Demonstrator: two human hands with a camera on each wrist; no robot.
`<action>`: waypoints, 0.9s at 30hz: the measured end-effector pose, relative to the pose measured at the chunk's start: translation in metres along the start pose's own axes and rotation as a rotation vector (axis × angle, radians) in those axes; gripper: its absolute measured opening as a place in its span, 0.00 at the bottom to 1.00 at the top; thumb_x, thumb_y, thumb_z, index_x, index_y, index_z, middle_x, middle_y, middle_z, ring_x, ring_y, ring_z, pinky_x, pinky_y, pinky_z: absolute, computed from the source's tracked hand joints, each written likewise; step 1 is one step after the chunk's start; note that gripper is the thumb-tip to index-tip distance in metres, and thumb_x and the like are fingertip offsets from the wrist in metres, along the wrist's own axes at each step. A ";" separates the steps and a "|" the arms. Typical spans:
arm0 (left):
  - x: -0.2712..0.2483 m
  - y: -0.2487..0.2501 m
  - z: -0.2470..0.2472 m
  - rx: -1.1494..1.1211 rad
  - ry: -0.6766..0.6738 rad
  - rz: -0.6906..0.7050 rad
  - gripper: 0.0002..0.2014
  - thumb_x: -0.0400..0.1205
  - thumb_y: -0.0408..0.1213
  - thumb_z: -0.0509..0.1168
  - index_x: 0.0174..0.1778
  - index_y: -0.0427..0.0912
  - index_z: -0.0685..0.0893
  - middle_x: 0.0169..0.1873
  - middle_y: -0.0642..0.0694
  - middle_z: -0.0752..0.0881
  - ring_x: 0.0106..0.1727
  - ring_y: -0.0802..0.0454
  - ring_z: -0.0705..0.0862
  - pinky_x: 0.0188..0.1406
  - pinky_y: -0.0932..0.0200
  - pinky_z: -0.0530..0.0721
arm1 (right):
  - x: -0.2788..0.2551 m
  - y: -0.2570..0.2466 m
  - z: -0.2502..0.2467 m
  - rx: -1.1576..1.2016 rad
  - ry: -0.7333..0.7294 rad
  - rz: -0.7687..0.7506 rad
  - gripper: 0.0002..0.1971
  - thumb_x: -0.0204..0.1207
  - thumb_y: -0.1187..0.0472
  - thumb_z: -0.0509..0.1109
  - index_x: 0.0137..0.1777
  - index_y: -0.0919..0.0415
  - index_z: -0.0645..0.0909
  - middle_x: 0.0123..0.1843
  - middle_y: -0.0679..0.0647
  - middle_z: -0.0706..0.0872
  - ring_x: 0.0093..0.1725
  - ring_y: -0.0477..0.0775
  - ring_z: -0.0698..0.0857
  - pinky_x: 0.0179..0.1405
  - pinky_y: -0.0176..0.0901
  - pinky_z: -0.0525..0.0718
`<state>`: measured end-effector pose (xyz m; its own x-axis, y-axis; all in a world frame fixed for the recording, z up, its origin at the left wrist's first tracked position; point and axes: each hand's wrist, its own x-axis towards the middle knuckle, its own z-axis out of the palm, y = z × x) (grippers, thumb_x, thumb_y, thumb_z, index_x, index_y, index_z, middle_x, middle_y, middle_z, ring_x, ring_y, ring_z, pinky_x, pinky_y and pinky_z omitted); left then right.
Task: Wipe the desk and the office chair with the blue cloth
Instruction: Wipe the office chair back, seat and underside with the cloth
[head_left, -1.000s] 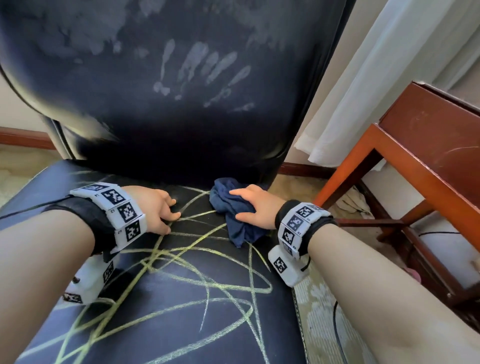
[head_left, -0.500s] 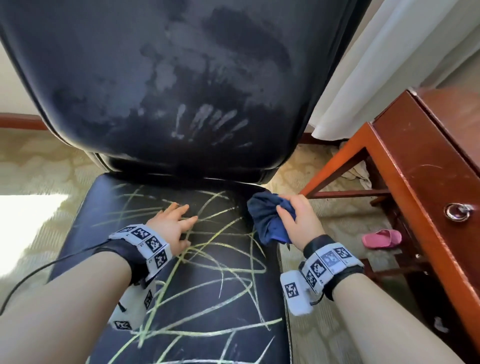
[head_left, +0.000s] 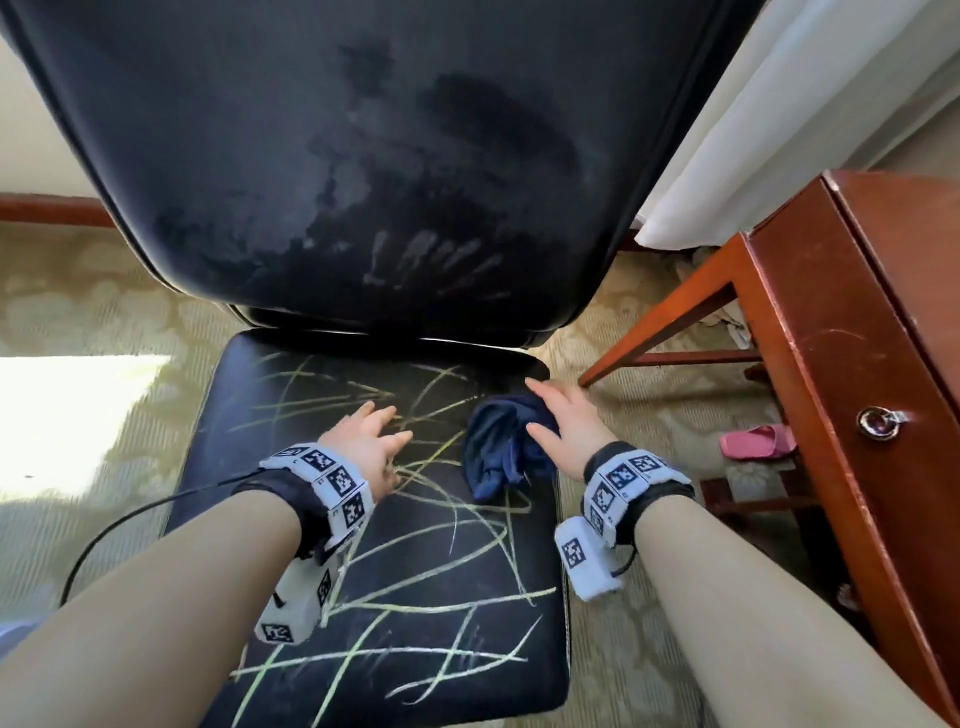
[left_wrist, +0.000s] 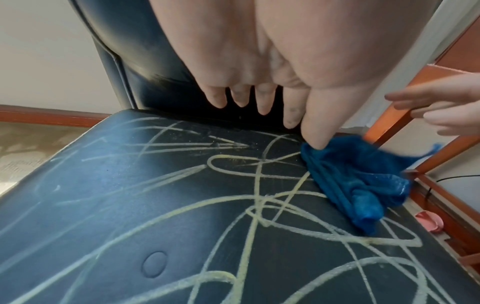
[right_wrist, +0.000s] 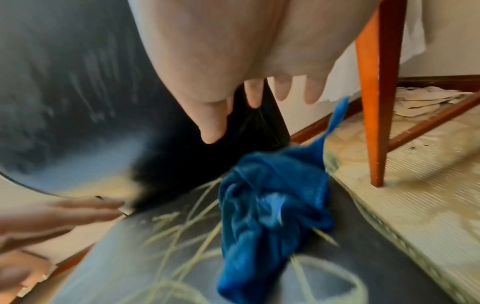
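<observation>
The blue cloth (head_left: 498, 454) lies crumpled at the right rear of the black chair seat (head_left: 363, 597), which is scribbled with yellow chalk lines. My right hand (head_left: 556, 415) hovers just over the cloth with straight fingers and holds nothing; the right wrist view shows the right hand (right_wrist: 246, 102) above the cloth (right_wrist: 272, 195) with a gap. My left hand (head_left: 371, 426) is spread open low over the seat's middle, left of the cloth; in the left wrist view the left hand (left_wrist: 259, 102) has straight fingers, its thumb beside the cloth (left_wrist: 363, 181). The wooden desk (head_left: 831, 364) stands to the right.
The chair backrest (head_left: 363, 156) rises behind the seat, dusty, with a handprint. The desk leg (head_left: 660, 332) and a drawer knob (head_left: 878, 420) are close on the right. A pink slipper (head_left: 756, 441) lies under the desk. A white curtain (head_left: 779, 130) hangs behind. A black cable (head_left: 130, 525) trails left.
My right hand gripped the cloth half a second ago; now it has let go and the cloth lies loose on the seat. The view has pulled back and up.
</observation>
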<state>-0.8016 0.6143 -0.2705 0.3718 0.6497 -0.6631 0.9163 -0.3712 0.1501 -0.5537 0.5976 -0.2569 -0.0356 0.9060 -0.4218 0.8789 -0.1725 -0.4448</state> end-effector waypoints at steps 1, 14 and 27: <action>0.004 -0.004 0.002 0.004 -0.005 -0.007 0.31 0.84 0.50 0.58 0.82 0.56 0.54 0.83 0.48 0.45 0.83 0.46 0.42 0.81 0.52 0.50 | 0.003 0.001 0.012 -0.069 -0.033 0.081 0.30 0.82 0.54 0.61 0.82 0.51 0.53 0.81 0.55 0.56 0.80 0.56 0.56 0.76 0.45 0.57; 0.095 0.021 0.033 0.052 -0.050 -0.120 0.41 0.81 0.60 0.55 0.81 0.54 0.35 0.81 0.45 0.33 0.81 0.42 0.32 0.81 0.45 0.38 | 0.075 0.021 0.106 -0.546 -0.265 -0.058 0.40 0.75 0.30 0.52 0.80 0.39 0.34 0.81 0.51 0.26 0.77 0.66 0.24 0.73 0.75 0.32; 0.134 0.046 0.061 0.014 -0.111 -0.279 0.52 0.71 0.77 0.48 0.69 0.55 0.18 0.75 0.44 0.20 0.77 0.38 0.24 0.76 0.38 0.30 | 0.089 0.078 0.089 -0.454 -0.131 -0.046 0.30 0.84 0.41 0.44 0.81 0.42 0.36 0.83 0.49 0.31 0.81 0.61 0.32 0.78 0.64 0.49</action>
<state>-0.7188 0.6439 -0.3973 0.0871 0.6515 -0.7537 0.9784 -0.1984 -0.0584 -0.5306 0.6305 -0.3996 -0.1135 0.8473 -0.5189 0.9930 0.0792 -0.0877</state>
